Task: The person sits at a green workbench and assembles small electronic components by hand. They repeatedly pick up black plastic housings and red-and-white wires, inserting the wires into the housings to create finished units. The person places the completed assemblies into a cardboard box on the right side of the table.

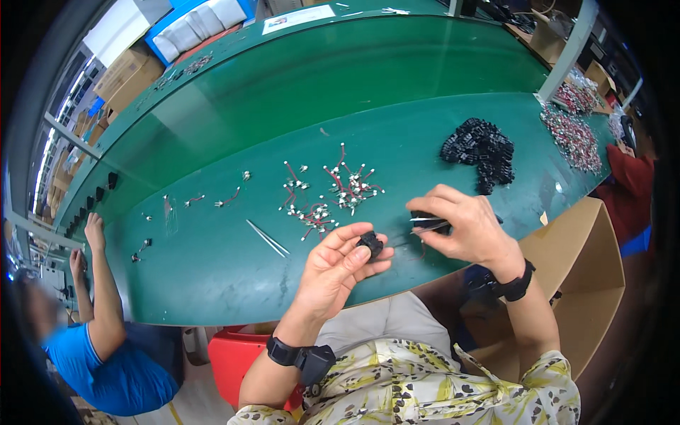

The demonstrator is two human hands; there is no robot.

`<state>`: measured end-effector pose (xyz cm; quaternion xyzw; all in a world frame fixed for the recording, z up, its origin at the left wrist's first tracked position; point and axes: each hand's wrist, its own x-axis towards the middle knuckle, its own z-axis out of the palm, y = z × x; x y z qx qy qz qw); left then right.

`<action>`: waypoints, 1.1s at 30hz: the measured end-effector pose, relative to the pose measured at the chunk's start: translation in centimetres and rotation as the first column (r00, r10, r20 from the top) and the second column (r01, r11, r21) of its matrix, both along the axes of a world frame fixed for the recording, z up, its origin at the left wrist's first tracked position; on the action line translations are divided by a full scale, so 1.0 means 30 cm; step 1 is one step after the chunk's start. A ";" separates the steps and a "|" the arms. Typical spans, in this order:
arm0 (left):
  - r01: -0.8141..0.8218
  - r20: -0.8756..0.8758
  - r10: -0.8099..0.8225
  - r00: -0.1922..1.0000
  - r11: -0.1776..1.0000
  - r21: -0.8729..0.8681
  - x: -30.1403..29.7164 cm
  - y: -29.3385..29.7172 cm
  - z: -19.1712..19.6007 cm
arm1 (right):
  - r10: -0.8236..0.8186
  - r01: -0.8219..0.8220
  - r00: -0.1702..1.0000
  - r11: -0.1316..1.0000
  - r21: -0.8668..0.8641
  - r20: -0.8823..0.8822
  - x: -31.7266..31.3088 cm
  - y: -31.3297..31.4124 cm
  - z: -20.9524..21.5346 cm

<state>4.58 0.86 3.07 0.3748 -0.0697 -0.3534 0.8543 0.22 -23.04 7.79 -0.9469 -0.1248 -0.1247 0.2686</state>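
Observation:
My left hand [343,263] pinches a small black plastic housing [370,244] between thumb and fingers, just above the near part of the green table [212,283]. To its right, my right hand [464,223] is closed on a thin metal tool like tweezers [425,219], with a dark piece [440,225] behind it that the fingers partly cover. The two hands are apart. Beyond them lie loose red-wired white connectors [347,188] and a heap of black plastic housings [478,149]. Left of my left hand rests a pair of metal tweezers [268,237].
A large pile of red and white wired parts [572,138] fills the table's right end. An open cardboard box [577,276] stands by my right arm. At the left, a co-worker in a blue shirt [117,375] reaches over the table. A green partition [319,78] rises behind.

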 end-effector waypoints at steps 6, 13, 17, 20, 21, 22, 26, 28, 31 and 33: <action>0.032 -0.138 -0.049 0.989 0.992 -0.126 -0.023 0.037 -0.038 | 0.094 -0.090 0.996 0.962 0.259 -0.001 -0.002 0.061 0.018; 0.115 -0.165 -0.133 0.977 0.987 -0.114 -0.080 0.045 -0.028 | 0.258 -0.142 0.955 0.832 0.536 -0.147 -0.051 0.155 -0.049; 0.088 -0.251 -0.130 0.959 0.981 -0.171 -0.129 0.057 -0.040 | 0.236 -0.153 0.967 0.835 0.528 -0.093 -0.083 0.175 -0.067; 0.054 -0.278 -0.100 0.955 0.984 -0.169 -0.164 0.066 -0.063 | 0.236 -0.168 0.965 0.891 0.421 -0.114 -0.100 0.190 -0.035; 0.043 -0.275 -0.089 0.957 0.985 -0.167 -0.171 0.069 -0.071 | 0.247 -0.155 0.950 0.905 0.397 -0.192 -0.106 0.194 -0.008; 0.032 -0.272 -0.076 0.959 0.986 -0.166 -0.177 0.072 -0.078 | 0.253 -0.142 0.929 0.918 0.371 -0.271 -0.104 0.196 0.016; 0.018 -0.345 -0.094 0.934 0.976 -0.218 -0.152 0.110 -0.070 | 0.231 -0.147 0.960 0.897 0.418 -0.156 -0.014 0.129 0.047; -0.011 -0.376 -0.072 0.924 0.977 -0.214 -0.137 0.108 -0.050 | 0.034 0.018 0.987 0.949 0.316 -0.158 0.085 0.089 0.013; -0.035 -0.402 -0.046 0.914 0.981 -0.192 -0.118 0.105 -0.045 | -0.080 0.105 0.978 0.987 0.121 -0.194 0.215 0.058 -0.032; -0.050 -0.408 -0.035 0.912 0.980 -0.194 -0.116 0.107 -0.051 | -0.080 0.092 0.978 0.994 0.051 -0.192 0.276 0.070 -0.062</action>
